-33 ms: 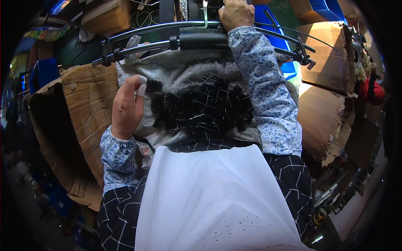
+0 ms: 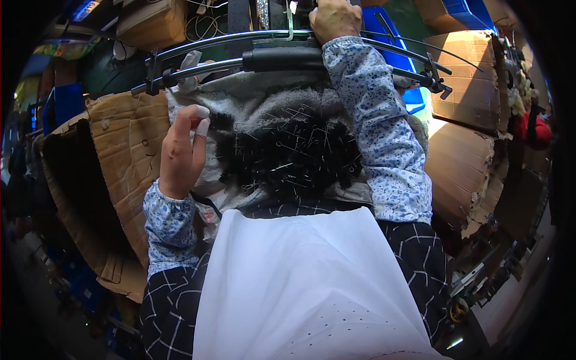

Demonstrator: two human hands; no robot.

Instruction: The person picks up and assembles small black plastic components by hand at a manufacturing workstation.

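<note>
Cardboard box [image 2: 129, 162] at far left, flap torn. Left hand [image 2: 182, 153] beside it, fingers pinched together, taped fingertips touching grey fabric [image 2: 264, 108]. Black furry patch [image 2: 291, 157] at centre of fabric, stuck with pins. Right hand [image 2: 334, 19] up top, clenched around curved metal bar [image 2: 252, 37].
</note>
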